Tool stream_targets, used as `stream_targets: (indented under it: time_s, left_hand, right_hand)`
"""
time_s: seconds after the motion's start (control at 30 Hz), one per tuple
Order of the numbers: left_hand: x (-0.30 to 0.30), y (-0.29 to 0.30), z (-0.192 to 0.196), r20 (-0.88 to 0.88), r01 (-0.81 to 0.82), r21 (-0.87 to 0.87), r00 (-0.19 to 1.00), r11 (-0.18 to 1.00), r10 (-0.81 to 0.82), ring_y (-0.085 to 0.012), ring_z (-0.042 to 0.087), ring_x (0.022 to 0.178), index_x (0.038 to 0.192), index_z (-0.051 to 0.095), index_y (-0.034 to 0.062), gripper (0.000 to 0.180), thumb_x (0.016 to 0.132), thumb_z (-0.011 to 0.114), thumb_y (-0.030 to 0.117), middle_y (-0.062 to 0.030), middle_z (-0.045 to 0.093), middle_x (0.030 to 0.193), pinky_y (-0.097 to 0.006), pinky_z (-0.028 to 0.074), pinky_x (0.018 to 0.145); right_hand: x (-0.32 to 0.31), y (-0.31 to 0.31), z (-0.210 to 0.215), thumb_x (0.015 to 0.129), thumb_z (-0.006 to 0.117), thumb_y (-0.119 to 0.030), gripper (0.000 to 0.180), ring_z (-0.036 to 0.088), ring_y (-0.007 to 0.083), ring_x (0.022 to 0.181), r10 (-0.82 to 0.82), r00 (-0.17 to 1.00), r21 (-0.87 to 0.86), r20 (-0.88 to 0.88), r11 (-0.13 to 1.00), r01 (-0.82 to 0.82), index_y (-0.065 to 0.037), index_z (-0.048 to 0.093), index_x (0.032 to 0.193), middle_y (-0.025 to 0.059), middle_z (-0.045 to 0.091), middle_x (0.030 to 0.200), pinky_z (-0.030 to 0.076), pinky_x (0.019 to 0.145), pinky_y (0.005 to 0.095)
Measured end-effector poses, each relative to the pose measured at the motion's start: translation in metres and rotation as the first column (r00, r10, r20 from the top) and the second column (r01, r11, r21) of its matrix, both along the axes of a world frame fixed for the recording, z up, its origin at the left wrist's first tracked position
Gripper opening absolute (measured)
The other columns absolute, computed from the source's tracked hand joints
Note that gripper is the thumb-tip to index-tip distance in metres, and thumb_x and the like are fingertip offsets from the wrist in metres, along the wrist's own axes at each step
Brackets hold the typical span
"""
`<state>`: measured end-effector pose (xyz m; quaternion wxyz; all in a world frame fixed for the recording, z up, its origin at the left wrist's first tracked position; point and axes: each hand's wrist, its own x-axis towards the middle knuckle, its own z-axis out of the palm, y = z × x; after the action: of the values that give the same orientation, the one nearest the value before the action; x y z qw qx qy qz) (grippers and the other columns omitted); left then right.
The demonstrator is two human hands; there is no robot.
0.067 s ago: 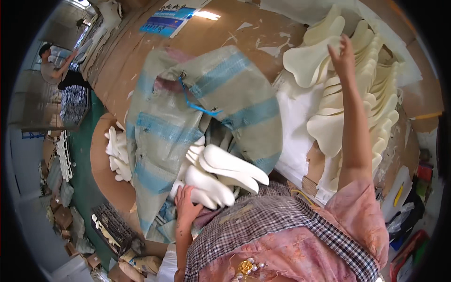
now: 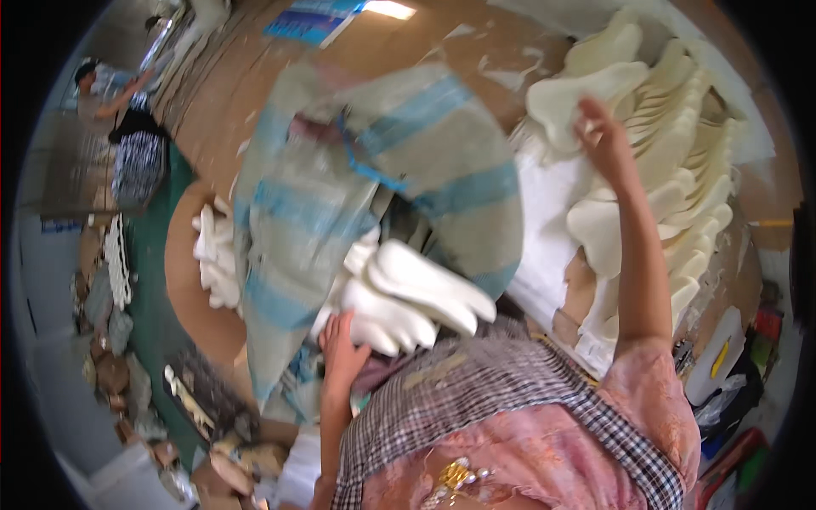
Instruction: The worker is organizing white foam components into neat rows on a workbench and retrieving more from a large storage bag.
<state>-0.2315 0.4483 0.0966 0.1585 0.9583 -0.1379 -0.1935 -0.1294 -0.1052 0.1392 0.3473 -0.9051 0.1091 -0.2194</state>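
The right hand (image 2: pixel 606 146), fingers loosely parted, was near a flat cream sole-shaped piece (image 2: pixel 559 99), seemingly a reaching step, which called for careful finger closing. The left hand (image 2: pixel 342 350) touched smooth white curved pieces (image 2: pixel 393 311) by the grey woven sack with blue stripes (image 2: pixel 293 225); its grip I could not tell

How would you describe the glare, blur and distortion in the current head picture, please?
Head view: a bright patch of glare beside the blue sheet at the top; motion-like smearing on the right hand and the dark crate; fisheye bending toward a black rim.
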Motion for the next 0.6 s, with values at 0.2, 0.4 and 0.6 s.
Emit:
stream_targets:
  time_s: [0.2, 0.4, 0.6]
  left_hand:
    - [0.043, -0.043, 0.018, -0.049, 0.011, -0.033, 0.999, 0.999, -0.013, -0.0355, 0.028, 0.131, 0.131, 0.046, 0.0157, 0.067, 0.067, 0.069, 0.013, -0.0128, 0.034, 0.14, -0.051, 0.022, 0.105]
    - [0.042, -0.057, 0.004, -0.05, 0.483, -0.029, 0.874, 0.875, -0.484, -0.0324, 0.018, 0.138, 0.136, 0.039, 0.0175, 0.082, 0.062, 0.072, 0.015, -0.0103, 0.03, 0.144, -0.052, 0.01, 0.111]
    - [0.043, -0.062, -0.012, 0.01, 0.452, -0.138, 0.89, 0.881, -0.455, -0.0313, 0.039, 0.124, 0.136, 0.035, 0.0119, 0.087, 0.061, 0.075, 0.026, -0.0113, 0.047, 0.126, -0.055, 0.018, 0.107]
  right_hand:
    - [-0.129, 0.174, -0.069, 0.077, 0.055, -0.001, 0.065, 0.056, 0.0347, 0.097, 0.608, 0.568, 0.109, -0.555, 0.73, -0.675, -0.016, 0.036, 0.138, 0.0156, 0.054, 0.119, 0.047, 0.089, 0.0406]
    - [-0.165, 0.174, -0.107, 0.09, 0.057, -0.015, 0.059, 0.061, 0.0208, 0.09, 0.631, 0.727, 0.8, -0.273, 0.568, -0.193, -0.014, 0.028, 0.141, 0.0146, 0.059, 0.113, 0.051, 0.079, 0.0323]
    - [-0.186, 0.248, -0.087, 0.073, 0.077, -0.027, 0.102, 0.019, 0.0295, 0.137, 0.599, 0.775, 0.531, -0.2, 0.731, -0.428, -0.007, 0.009, 0.146, 0.0205, 0.019, 0.146, 0.019, 0.111, 0.0374]
